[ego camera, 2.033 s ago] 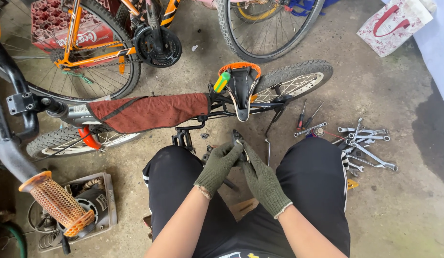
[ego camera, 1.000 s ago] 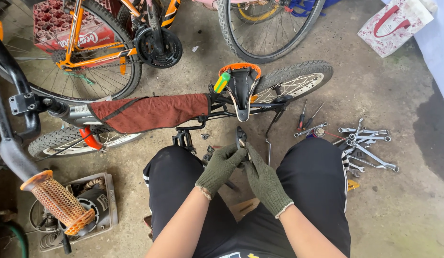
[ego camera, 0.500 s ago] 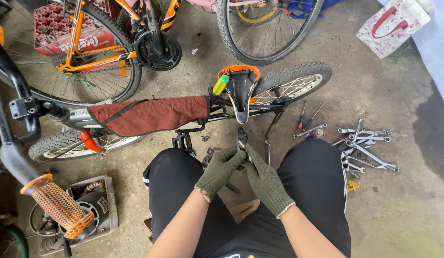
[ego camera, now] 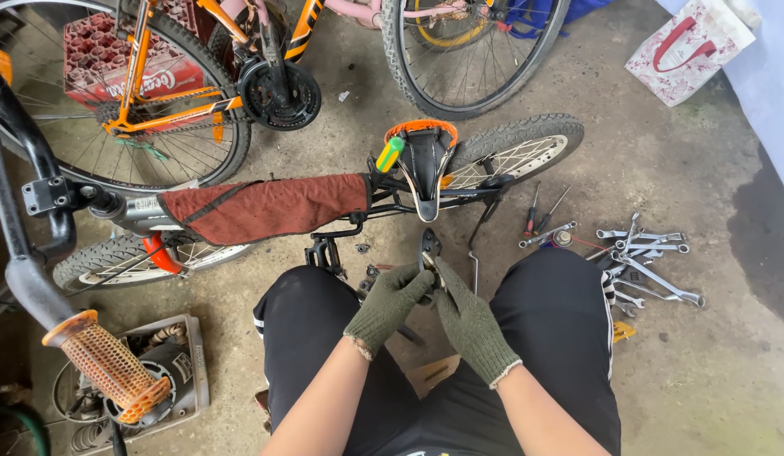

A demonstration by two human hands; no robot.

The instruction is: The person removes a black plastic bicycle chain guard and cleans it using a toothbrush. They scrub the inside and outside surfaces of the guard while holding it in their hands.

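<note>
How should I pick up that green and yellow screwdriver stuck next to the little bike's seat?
Probably best to grip the screwdriver by its fat green handle, coming from above. The handle sticks up and to the right beside the seat, free of the frame, while its lower end is tucked down by the red cloth. Pull upward along its tilt. The person's gloved hands are busy lower down.

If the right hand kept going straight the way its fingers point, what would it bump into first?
Probably the dark metal bike part its fingertips already touch. Beyond that, the right hand would likely reach the black saddle, though depth is hard to judge.
</note>
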